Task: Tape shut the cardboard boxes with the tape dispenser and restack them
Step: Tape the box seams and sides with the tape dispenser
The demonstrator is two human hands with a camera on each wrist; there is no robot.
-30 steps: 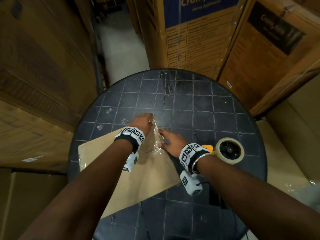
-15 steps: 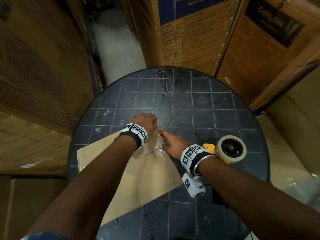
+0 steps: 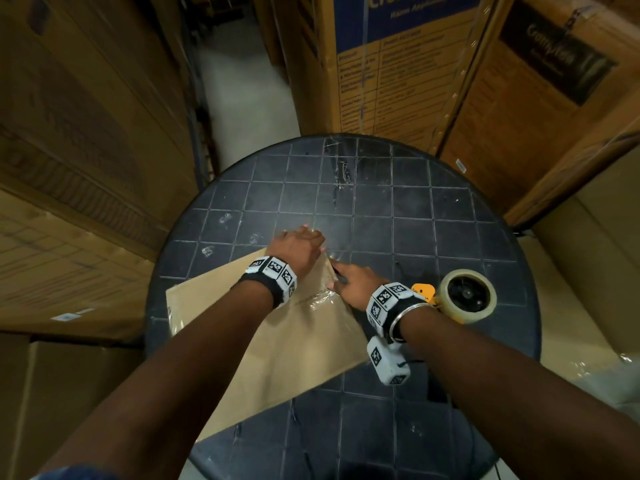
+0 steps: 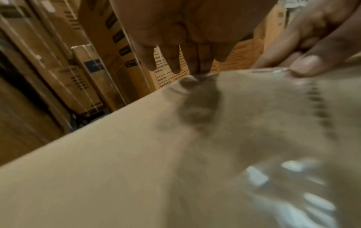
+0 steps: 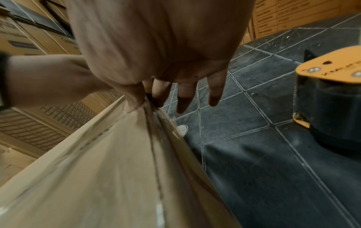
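A flattened tan cardboard box (image 3: 277, 341) lies slanted on the round dark tiled table (image 3: 381, 202). Clear tape (image 3: 322, 296) shines along its far right corner. My left hand (image 3: 298, 244) covers that corner, and its straight fingers (image 4: 175, 61) point down and touch the taped far edge. My right hand (image 3: 349, 282) is at the box's right edge. Its thumb and forefinger (image 5: 136, 103) pinch the taped edge of the cardboard box (image 5: 97, 169), the other fingers straight over the table. The yellow tape dispenser (image 3: 464, 296) with its roll stands on the table just right of my right wrist.
Tall printed cartons (image 3: 398, 64) stand close behind the table and more cartons (image 3: 69, 168) line the left side. A narrow strip of pale floor (image 3: 239, 91) runs between them. A plain carton (image 3: 588, 271) sits low at the right.
My left hand has slid a little further over the box's far corner. The loose clear tape that stood up between my hands now lies flatter. The dispenser has not moved.
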